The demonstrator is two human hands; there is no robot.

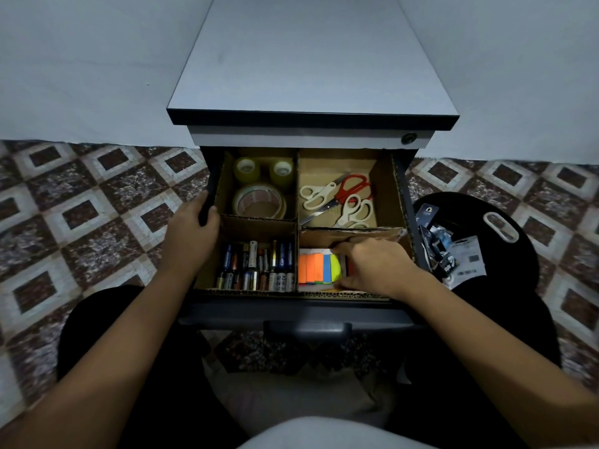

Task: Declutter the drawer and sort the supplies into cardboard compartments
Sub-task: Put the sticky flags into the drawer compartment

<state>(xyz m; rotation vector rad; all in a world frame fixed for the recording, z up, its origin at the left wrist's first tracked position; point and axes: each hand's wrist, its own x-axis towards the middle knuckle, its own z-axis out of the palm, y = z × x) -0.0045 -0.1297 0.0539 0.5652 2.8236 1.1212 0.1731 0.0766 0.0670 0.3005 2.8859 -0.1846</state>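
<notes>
Our right hand (372, 264) pinches the sticky notes (319, 268) in the drawer's (402, 176) near-right compartment, pad lying leftward of it; left hand (194, 228) clenches the left wall.

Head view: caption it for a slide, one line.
Left hand steadies the open drawer while right hand arranges colourful sticky notes in a brown cardboard compartment.

arms: bare, no sleeves seen | trousers (107, 335): black | top (324, 432): light grey
</notes>
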